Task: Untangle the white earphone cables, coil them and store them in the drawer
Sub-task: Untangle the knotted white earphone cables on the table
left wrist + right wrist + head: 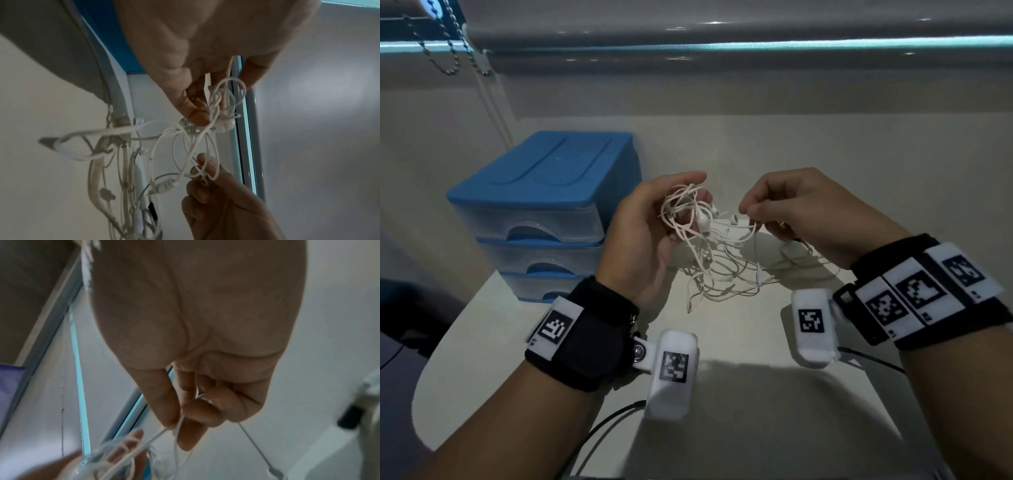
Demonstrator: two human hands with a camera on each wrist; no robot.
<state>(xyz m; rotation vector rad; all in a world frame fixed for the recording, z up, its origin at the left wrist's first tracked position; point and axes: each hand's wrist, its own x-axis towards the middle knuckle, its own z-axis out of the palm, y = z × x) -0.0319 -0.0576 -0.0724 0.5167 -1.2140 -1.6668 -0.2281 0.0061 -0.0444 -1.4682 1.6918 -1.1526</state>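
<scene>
A tangle of white earphone cables (717, 263) hangs between both hands above the white table (774, 394), its lower loops lying on the tabletop. My left hand (654, 219) cups a knotted bunch with earbuds (703, 219); in the left wrist view its fingers (195, 113) pinch the knot (218, 104). My right hand (801, 209) pinches a strand just right of that; the right wrist view shows thumb and forefinger (185, 420) closed on thin cable (152, 438). The blue-topped drawer unit (544, 212) stands at the left, all drawers closed.
A wall and a window blind with a bead chain (445, 44) lie behind the table. Black cords (599, 431) run off the table's near edge. Bare tabletop lies to the right of and behind the hands.
</scene>
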